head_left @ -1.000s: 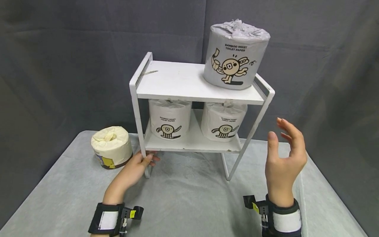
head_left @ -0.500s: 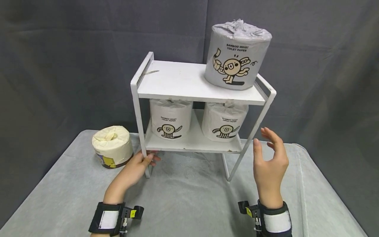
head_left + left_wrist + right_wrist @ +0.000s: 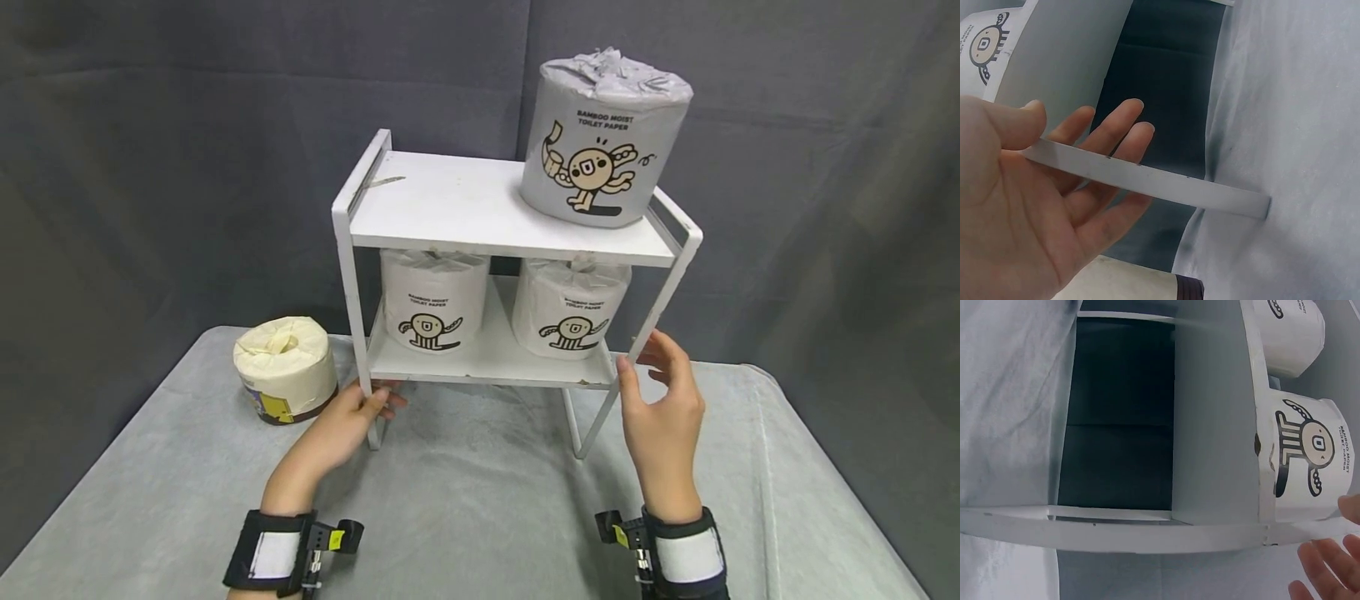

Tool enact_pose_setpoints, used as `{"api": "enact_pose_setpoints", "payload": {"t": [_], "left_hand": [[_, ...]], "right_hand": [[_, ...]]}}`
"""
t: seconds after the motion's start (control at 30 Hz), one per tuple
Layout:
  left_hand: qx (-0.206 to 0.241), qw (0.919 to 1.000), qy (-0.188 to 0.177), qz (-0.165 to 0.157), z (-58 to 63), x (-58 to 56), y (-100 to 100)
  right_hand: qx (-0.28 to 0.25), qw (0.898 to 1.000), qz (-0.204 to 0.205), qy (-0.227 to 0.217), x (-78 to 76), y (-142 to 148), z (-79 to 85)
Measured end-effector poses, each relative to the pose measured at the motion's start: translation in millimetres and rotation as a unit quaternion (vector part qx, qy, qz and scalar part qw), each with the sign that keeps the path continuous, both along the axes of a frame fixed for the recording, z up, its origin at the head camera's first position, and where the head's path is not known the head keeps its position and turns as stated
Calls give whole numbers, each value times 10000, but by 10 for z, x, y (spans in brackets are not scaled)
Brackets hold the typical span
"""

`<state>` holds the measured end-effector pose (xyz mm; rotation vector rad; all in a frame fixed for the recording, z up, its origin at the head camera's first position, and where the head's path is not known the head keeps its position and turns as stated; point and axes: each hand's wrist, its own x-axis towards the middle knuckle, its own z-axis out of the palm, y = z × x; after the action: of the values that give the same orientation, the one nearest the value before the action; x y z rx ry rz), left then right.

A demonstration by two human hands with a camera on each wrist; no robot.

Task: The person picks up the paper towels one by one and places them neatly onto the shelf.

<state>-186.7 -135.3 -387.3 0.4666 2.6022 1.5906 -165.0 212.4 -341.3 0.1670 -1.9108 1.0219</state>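
Altogether four rolls of toilet paper show, and one white two-level rack (image 3: 450,208) standing on the grey tabletop (image 3: 465,508). Farthest left, a single cream roll (image 3: 285,368) sits alone on the tabletop, just beside the rack's front left leg (image 3: 358,333). The left hand (image 3: 341,429) rests at the foot of that leg, its fingers spread and nearly straight; the left wrist view shows the leg's bar lying across the palm (image 3: 1016,212) without the fingers curling round it. Two wrapped rolls stand side by side on the lower shelf, the left lower roll (image 3: 433,300) and the right lower roll (image 3: 570,307). One more wrapped roll (image 3: 603,137) stands on the top shelf at its right end. The right hand (image 3: 660,408) is held upright, fingers loosely spread, just beside the front right leg (image 3: 660,308); whether it touches the leg cannot be told.
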Motion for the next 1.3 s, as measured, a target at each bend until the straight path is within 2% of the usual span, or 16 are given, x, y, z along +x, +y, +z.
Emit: {"api": "enact_pose_setpoints", "payload": {"t": [0.07,0.17,0.33,0.5,0.77,0.87,0.93,1.07,1.2,1.3], "left_hand": [[-82,10000,-18,33,8,6,-13],[-510,9982,-49,296,36,21,-28],[-1388,9881,16,669,121,84,-24],[-1853,9800,235,687,214,154,-26],[-2475,9663,249,660,328,230,-107],[-2472,9660,322,685,365,251,-161],[-2322,9684,520,750,387,256,-203],[-1952,9700,935,1104,412,253,-283],[-1777,9628,1285,1580,405,236,-335],[-1849,9502,1657,1886,379,227,-361]], "right_hand": [[-8,10000,62,-27,-4,-12,-6],[-5,9999,139,-22,-8,-30,-11],[86,10000,20,2,-4,-20,-19],[163,9998,-108,44,-21,7,-42],[239,9996,-108,93,-45,11,-78],[251,9996,-100,126,-48,8,-82],[259,9995,-101,156,-50,5,-86],[266,9993,-118,219,-55,1,-88],[295,9993,-135,206,-56,0,-87],[340,9992,-141,183,-55,-1,-86]]}}
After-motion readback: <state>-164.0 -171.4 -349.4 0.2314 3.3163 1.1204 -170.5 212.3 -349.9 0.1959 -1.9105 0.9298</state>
